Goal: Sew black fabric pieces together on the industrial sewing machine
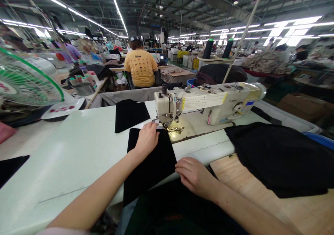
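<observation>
A black fabric piece (150,165) lies on the pale sewing table, its top edge by the presser foot of a sewing machine (200,104) and its lower end hanging over the front edge. My left hand (148,137) rests at the top of this piece, just left of the needle area, with fingers bent together on the cloth. At the right edge, near the table front, my right hand (193,175) has its fingers closed on the fabric; the fingertips are partly hidden. Another black fabric piece (132,115) lies flat behind, left of the machine head.
More black fabric (281,155) is spread on a wooden board (240,175) to the right. A fan (28,80) stands at the left. Two thread cones (208,49) are behind the machine. A person in a yellow shirt (141,68) sits ahead, facing away.
</observation>
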Demonstrator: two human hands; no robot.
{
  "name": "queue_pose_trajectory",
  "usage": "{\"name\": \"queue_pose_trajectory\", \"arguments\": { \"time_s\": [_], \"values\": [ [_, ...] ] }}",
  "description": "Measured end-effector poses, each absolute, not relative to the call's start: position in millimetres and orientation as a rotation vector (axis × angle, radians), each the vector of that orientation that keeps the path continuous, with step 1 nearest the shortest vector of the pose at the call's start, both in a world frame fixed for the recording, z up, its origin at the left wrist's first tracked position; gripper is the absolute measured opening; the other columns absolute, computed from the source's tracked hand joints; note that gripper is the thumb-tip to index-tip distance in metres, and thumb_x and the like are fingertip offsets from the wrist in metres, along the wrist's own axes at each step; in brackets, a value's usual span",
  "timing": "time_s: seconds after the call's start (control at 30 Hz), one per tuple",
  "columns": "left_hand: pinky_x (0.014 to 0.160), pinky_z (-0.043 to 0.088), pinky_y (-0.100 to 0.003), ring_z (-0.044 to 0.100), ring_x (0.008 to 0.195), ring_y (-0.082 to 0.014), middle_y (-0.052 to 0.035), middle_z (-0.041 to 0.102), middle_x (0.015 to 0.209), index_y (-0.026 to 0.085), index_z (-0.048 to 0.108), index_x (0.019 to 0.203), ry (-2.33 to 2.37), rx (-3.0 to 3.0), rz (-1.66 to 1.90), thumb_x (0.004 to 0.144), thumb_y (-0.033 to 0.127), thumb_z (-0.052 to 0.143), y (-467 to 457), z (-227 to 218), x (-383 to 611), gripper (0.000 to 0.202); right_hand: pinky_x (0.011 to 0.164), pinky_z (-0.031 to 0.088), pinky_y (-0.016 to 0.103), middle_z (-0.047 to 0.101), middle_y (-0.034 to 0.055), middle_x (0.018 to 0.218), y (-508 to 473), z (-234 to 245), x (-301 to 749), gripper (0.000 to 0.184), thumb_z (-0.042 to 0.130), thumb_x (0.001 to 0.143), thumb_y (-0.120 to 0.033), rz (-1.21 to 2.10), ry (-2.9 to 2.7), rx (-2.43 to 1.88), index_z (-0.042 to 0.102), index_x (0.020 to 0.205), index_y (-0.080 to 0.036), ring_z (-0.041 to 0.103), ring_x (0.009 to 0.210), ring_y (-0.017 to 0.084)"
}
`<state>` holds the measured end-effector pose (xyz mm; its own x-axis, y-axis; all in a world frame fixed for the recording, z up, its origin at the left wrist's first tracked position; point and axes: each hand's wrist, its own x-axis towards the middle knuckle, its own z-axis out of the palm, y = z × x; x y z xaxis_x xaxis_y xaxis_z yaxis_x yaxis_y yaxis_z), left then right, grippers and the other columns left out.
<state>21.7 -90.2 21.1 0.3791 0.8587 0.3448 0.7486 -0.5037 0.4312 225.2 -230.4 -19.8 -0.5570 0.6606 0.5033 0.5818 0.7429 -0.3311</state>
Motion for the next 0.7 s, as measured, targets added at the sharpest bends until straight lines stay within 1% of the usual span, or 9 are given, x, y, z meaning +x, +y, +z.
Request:
{"name": "queue_pose_trajectory", "arguments": {
  "time_s": [0.07, 0.1, 0.17, 0.27, 0.33, 0.47, 0.57, 0.7],
  "values": [
    [0.093, 0.050, -0.038, 0.063, 0.098, -0.0235, -0.0066, 0.067, 0.099, 0.022, 0.066, 0.095, 1.138, 2.554, 0.651, 0.087, 0.014, 0.056, -132, 23, 17, 0.015, 0.090, 0.053, 0.041, 0.070, 0.0117, 0.103, -230, -19, 226, 0.025, 0.050, 0.086, -0.004, 0.190, -2.336, -0.929, 0.064, 0.104, -0.015, 0.061, 0.098, 0.024],
    [0.090, 0.052, -0.035, 0.063, 0.096, -0.0220, -0.0059, 0.068, 0.099, 0.023, 0.067, 0.096, 0.910, 2.626, 0.547, 0.088, 0.015, 0.055, -151, 21, 15, 0.016, 0.090, 0.053, 0.041, 0.070, 0.0116, 0.103, -229, -19, 227, 0.025, 0.050, 0.087, -0.004, 0.205, -2.340, -0.933, 0.064, 0.104, -0.015, 0.061, 0.098, 0.024],
    [0.087, 0.055, -0.035, 0.064, 0.096, -0.0221, -0.0070, 0.069, 0.102, 0.022, 0.067, 0.102, 0.711, 2.718, 0.453, 0.089, 0.014, 0.053, -182, 16, 12, 0.020, 0.091, 0.053, 0.041, 0.070, 0.0110, 0.103, -226, -19, 226, 0.025, 0.050, 0.088, -0.005, 0.237, -2.334, -0.944, 0.065, 0.105, -0.016, 0.062, 0.099, 0.023],
    [0.091, 0.056, -0.040, 0.064, 0.104, -0.0252, -0.0112, 0.068, 0.114, 0.018, 0.064, 0.114, 0.725, 2.803, 0.458, 0.091, 0.013, 0.049, -194, 9, 7, 0.028, 0.092, 0.053, 0.040, 0.071, 0.0105, 0.105, -218, -20, 225, 0.028, 0.051, 0.087, -0.005, 0.270, -2.307, -0.949, 0.066, 0.107, -0.016, 0.062, 0.101, 0.023],
    [0.094, 0.055, -0.041, 0.063, 0.107, -0.0257, -0.0118, 0.068, 0.116, 0.017, 0.064, 0.117, 0.728, 2.832, 0.467, 0.093, 0.016, 0.048, -183, 9, 5, 0.028, 0.093, 0.053, 0.040, 0.071, 0.0103, 0.106, -208, -22, 223, 0.030, 0.050, 0.087, -0.003, 0.267, -2.287, -0.953, 0.067, 0.108, -0.016, 0.062, 0.102, 0.022],
    [0.095, 0.055, -0.042, 0.063, 0.108, -0.0253, -0.0114, 0.068, 0.115, 0.017, 0.066, 0.117, 0.733, 2.862, 0.454, 0.097, 0.023, 0.047, -151, 12, 4, 0.028, 0.096, 0.051, 0.039, 0.070, 0.0089, 0.108, -183, -22, 221, 0.029, 0.053, 0.087, -0.005, 0.212, -2.304, -0.982, 0.068, 0.110, -0.016, 0.060, 0.104, 0.022],
    [0.097, 0.054, -0.040, 0.063, 0.110, -0.0255, -0.0129, 0.068, 0.117, 0.014, 0.067, 0.116, 0.759, 2.865, 0.418, 0.098, 0.026, 0.045, -132, 12, 2, 0.030, 0.095, 0.049, 0.038, 0.069, 0.0092, 0.109, -165, -19, 220, 0.027, 0.056, 0.087, -0.007, 0.137, -2.329, -1.046, 0.069, 0.109, -0.015, 0.058, 0.106, 0.023],
    [0.098, 0.053, -0.040, 0.063, 0.112, -0.0247, -0.0127, 0.068, 0.118, 0.015, 0.069, 0.116, 0.798, 2.850, 0.429, 0.098, 0.026, 0.047, -108, 10, 0, 0.030, 0.092, 0.049, 0.037, 0.066, 0.0082, 0.103, -143, -12, 216, 0.023, 0.060, 0.088, -0.009, 0.025, -2.356, -1.192, 0.073, 0.105, -0.017, 0.057, 0.102, 0.023]
  ]
}}
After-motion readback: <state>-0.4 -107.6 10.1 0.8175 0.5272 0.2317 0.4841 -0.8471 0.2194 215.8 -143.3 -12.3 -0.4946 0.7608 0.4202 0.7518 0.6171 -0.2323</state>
